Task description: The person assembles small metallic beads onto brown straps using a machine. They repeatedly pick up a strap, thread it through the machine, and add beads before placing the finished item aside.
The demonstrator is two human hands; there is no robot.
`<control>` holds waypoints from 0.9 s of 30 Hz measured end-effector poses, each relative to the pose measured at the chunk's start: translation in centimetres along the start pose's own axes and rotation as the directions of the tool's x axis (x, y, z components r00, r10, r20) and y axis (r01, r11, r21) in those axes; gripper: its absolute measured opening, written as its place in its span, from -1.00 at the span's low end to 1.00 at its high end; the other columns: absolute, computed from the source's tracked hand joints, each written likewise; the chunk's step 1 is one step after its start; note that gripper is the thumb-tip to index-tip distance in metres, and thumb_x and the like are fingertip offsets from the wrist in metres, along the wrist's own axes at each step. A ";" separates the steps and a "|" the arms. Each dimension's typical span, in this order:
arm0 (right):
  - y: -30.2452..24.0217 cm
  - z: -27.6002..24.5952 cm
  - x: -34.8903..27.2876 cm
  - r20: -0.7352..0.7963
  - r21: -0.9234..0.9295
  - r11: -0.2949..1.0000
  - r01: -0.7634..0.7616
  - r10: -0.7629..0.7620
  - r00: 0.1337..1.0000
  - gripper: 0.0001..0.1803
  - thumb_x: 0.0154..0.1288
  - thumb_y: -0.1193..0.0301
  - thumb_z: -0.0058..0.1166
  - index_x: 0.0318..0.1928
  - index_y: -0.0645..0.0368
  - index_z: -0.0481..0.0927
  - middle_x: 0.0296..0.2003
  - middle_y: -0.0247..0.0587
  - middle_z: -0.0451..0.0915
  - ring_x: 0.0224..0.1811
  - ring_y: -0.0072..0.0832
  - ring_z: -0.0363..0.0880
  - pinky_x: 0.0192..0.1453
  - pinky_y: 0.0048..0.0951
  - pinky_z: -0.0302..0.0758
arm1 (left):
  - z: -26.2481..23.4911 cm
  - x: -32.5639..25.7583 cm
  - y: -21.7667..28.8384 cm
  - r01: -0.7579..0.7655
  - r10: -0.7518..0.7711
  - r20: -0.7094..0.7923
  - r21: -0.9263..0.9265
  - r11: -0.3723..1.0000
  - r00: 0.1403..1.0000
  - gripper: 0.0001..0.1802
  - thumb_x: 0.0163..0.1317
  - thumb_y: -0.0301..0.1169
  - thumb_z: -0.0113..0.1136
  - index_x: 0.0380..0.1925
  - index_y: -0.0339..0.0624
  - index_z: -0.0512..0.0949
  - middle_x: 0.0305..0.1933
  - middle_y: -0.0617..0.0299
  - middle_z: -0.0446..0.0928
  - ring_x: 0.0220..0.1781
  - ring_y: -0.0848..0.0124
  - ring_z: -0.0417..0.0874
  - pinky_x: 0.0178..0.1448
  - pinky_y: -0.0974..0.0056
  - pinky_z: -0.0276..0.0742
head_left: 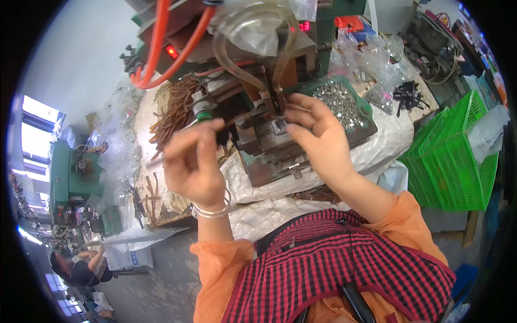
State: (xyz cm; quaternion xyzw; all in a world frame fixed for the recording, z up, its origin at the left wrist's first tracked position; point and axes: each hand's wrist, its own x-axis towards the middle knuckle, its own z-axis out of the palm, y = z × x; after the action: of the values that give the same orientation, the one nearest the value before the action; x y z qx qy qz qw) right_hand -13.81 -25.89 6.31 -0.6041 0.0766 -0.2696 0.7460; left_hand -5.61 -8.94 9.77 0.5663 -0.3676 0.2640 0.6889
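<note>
Clear plastic bags [377,54] pile behind the press [269,129], a green crate [452,161] right. Left hand [194,167] pinches a thin brown strip [186,129]; right hand [318,140], fingers spread, touches the press's small metal block [280,126].

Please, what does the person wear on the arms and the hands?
Both hands are bare, without gloves. The left hand has thin silver bangles at the wrist. The right hand wears nothing. Loose orange sleeves cover both forearms partly, pushed back from the wrists.
</note>
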 end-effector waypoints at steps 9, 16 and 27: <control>7.1 -13.6 1.8 0.095 -0.986 0.094 0.140 -0.374 0.922 -0.77 0.08 0.38 0.34 -0.21 0.13 0.71 0.09 0.04 0.59 0.32 -0.01 0.42 0.26 -0.08 0.44 | 3.7 -5.6 -1.9 -0.545 0.344 0.567 0.231 0.806 0.749 -0.71 -0.09 -0.53 0.55 -0.33 -0.15 0.66 -0.19 0.09 0.72 -0.52 0.38 0.63 -0.51 0.35 0.45; 6.9 -13.2 4.0 -0.167 -0.845 0.534 0.029 -0.315 0.934 -0.84 0.15 0.42 0.28 -0.28 0.21 0.67 -0.33 -0.07 0.69 -0.23 -0.13 0.65 -0.08 -0.24 0.54 | 3.1 -5.9 -2.9 -0.559 0.362 0.564 0.223 0.799 0.742 -0.66 -0.11 -0.49 0.57 -0.29 -0.12 0.64 -0.20 0.12 0.71 -0.55 0.42 0.61 -0.56 0.36 0.41; 7.5 -13.6 3.0 -0.082 -0.770 0.615 0.169 -0.358 0.930 -0.79 0.27 0.49 0.22 -0.09 0.23 0.70 -0.24 -0.16 0.70 -0.17 -0.39 0.65 -0.02 -0.43 0.52 | -1.4 -9.7 1.0 -0.331 0.121 0.358 0.612 0.719 0.926 -0.71 0.02 -0.54 0.40 -0.19 -0.16 0.71 -0.15 0.15 0.72 -0.38 0.36 0.64 -0.34 0.32 0.50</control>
State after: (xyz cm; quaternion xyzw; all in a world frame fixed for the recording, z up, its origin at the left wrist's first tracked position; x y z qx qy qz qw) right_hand -14.97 -38.15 -3.60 -0.8271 0.1756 -0.3881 0.3668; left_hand -11.88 -6.81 2.41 0.7560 -0.4146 0.3730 0.3428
